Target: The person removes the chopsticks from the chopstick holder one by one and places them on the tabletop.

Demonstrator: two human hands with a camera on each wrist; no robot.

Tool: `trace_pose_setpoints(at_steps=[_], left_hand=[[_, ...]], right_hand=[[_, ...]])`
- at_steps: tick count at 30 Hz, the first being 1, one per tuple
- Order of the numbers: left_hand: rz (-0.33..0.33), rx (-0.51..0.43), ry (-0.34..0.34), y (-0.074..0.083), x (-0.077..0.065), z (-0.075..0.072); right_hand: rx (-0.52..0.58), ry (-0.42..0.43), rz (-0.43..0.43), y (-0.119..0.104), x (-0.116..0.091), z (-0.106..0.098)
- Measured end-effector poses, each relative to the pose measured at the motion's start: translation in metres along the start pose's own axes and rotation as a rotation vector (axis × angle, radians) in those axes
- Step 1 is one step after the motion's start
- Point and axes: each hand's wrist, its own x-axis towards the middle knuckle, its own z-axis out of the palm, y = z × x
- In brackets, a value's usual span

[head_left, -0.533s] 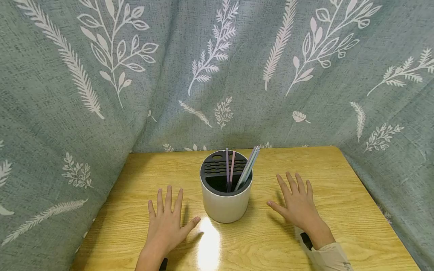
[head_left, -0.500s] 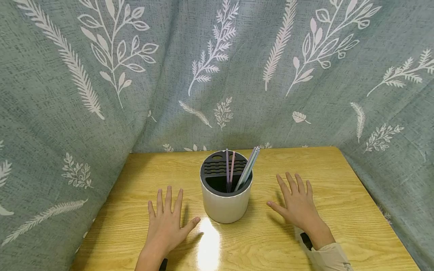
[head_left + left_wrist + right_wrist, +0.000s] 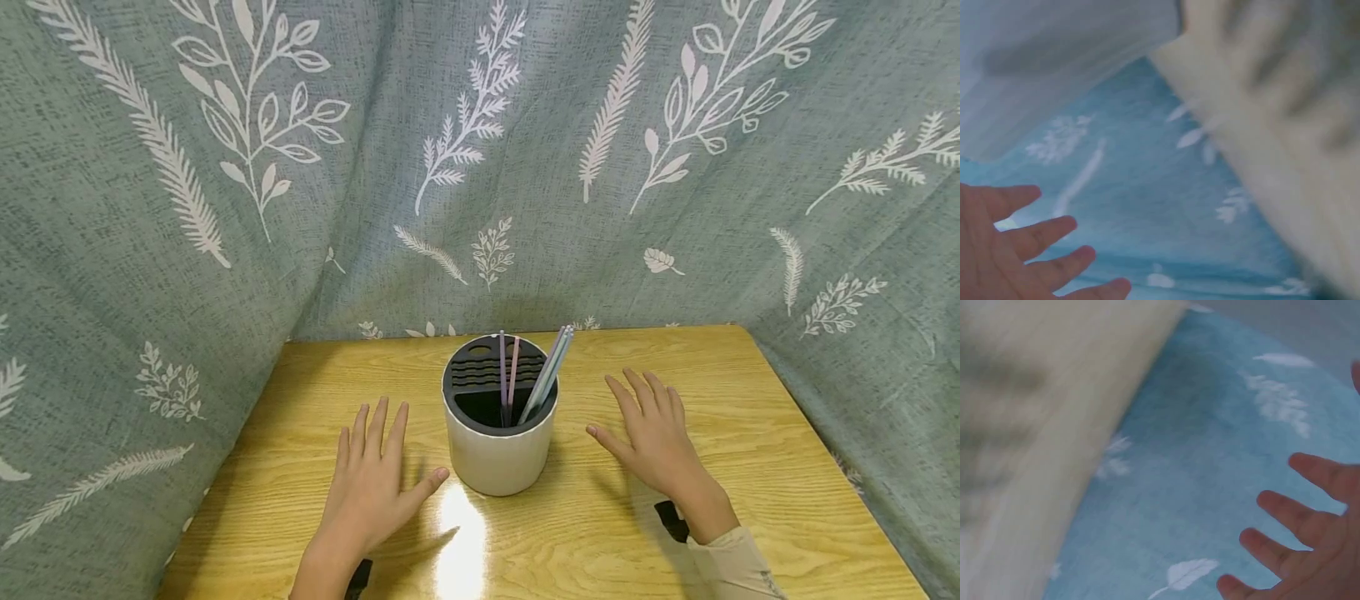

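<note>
A white round pen holder (image 3: 498, 458) with a dark slotted top stands upright between the hands in the head view. Several thin pastel sticks (image 3: 547, 375) lean to the right in its front opening, and a purple stick (image 3: 503, 375) and a pink stick (image 3: 513, 371) rise beside them. My left hand (image 3: 371, 487) is over the table left of the holder, fingers extended and thumb toward it. On the right, my right hand (image 3: 656, 442) hovers with fingers spread, apart from the holder. Both hands hold nothing. Pale blurred surface fills a top corner of the left wrist view.
The wooden table (image 3: 600, 533) carries a bright glare patch in front of the holder. A grey-green curtain (image 3: 420, 125) with white leaf prints hangs behind the table and along both sides. Dark wrist straps (image 3: 671, 521) show at the cuffs.
Both hands have lifted and shifted slightly away from the body, the left fingers drawing closer together. The pen holder and its sticks have stayed put.
</note>
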Motion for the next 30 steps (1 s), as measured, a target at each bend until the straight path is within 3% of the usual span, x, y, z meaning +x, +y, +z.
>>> trace_pose_setpoints(at_steps=[4,9,15,22,30], left_hand=[[0.074,-0.014,0.073,0.011,0.013,-0.015],[0.161,-0.004,0.117,0.026,0.033,-0.029],[0.224,-0.016,0.083,0.045,0.053,-0.036],[0.272,-0.02,0.032,0.056,0.068,-0.036],[0.297,-0.028,-0.014,0.063,0.078,-0.029]], right_hand=[[0.175,0.094,-0.052,-0.013,0.015,-0.013],[0.417,0.155,-0.039,-0.036,0.033,-0.029],[0.61,0.235,-0.019,-0.059,0.046,-0.035],[0.999,0.263,0.001,-0.076,0.054,-0.032],[1.053,0.264,0.055,-0.084,0.057,-0.03]])
